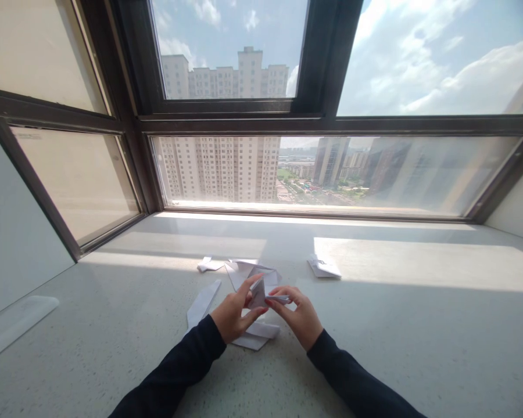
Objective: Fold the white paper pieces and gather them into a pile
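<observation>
1. Person at a wide stone windowsill [375, 348], both arms in dark sleeves [187, 366] reaching forward over it.
2. Left hand [233, 316]: fingers curled, thumb and fingertips pinched shut on the near-left edge of a small folded paper piece [260, 292].
3. Right hand [298, 316]: fingertips closed on the same folded paper piece from the right side, nipping a thin flap that juts toward it.
4. The folded paper piece sits between the two hands, at the fingertips rather than in either palm. It is raised a little off the sill and tilted, one pale face turned up and left.
5. Directly beneath the hands: loose white paper sheets [257, 337] lying flat on the sill, partly covered by the left wrist.
6. A long paper strip [203, 305] lies just left of the left hand, angled away from the person.
7. Beyond the hands, near them: a crumpled, part-folded paper form [244, 270], lit by the sun band.
8. Farther left of that: a small paper scrap [209, 265], apart from the rest.
9. To the right and well apart from the hands: a small folded paper packet [323, 267] on the bright part of the sill.
10. Behind everything: dark-framed window [226, 122], tower blocks [220, 168] and cloud outside.
11. Far left, low down: a pale flat object [13, 322]; cannot tell what it is.
</observation>
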Tool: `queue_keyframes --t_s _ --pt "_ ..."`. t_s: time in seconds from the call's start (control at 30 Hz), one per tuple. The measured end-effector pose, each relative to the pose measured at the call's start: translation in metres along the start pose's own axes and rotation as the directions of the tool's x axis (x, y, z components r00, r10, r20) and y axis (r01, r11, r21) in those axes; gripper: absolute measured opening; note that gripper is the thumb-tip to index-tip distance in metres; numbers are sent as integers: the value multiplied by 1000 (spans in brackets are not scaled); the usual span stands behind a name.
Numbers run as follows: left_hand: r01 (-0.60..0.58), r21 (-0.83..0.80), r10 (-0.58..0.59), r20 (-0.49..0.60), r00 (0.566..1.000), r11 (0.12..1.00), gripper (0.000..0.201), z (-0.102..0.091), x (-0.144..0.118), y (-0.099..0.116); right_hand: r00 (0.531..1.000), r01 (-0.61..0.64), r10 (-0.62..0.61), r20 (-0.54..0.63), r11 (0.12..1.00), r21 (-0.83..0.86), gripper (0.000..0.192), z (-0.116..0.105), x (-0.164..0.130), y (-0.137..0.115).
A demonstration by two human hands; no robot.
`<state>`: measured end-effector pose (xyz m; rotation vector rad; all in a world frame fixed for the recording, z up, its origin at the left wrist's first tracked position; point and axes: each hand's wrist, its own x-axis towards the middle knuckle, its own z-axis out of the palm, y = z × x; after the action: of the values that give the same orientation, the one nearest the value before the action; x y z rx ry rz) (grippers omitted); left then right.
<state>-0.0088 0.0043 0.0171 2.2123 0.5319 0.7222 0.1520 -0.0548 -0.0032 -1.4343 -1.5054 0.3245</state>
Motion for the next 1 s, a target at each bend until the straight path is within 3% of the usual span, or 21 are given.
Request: queue_keyframes --t_s 0.1,0.2,0.27,0.33,0.43,0.6,0.67,0.77,0.9,1.0 --pt "36 295 11 -157 988 955 38 -25 4 -17 998 34 -38 -57 997 -76 14 -2 1 0" --pt "270 565 -102 -312 945 780 42 -52 3 -47 999 47 -51 -12 972 -228 11 -1 0 2" --pt "390 636 -229 -324 918 665 43 -63 -1 -64 999 47 -45 12 947 -317 11 0 -1 2" --pt "433 679 -340 -275 899 593 42 -68 -5 -73 998 56 -65 -15 932 -357 13 0 -2 1" --pt "440 721 -413 -230 881 535 38 -68 -7 -72 995 78 -94 -21 915 -396 14 -1 -2 2" --pt "494 751 -375 -347 860 438 32 -68 -6 -54 997 68 -49 56 904 -423 14 1 -3 6" --pt "572 735 -355 -458 815 363 35 -69 -8 -50 997 71 -56 48 906 -417 14 2 -3 5" --pt "690 675 -399 -576 714 260 46 -70 -11 -51 997 73 -58 48 912 -404 14 2 -4 2" --pt "780 576 -525 -598 606 244 55 -73 -13 -57 997 76 -60 56 927 -368 13 2 -4 0" --pt "815 528 -556 -614 561 240 59 -76 -13 -59 997 73 -60 49 932 -354 13 2 -4 1"
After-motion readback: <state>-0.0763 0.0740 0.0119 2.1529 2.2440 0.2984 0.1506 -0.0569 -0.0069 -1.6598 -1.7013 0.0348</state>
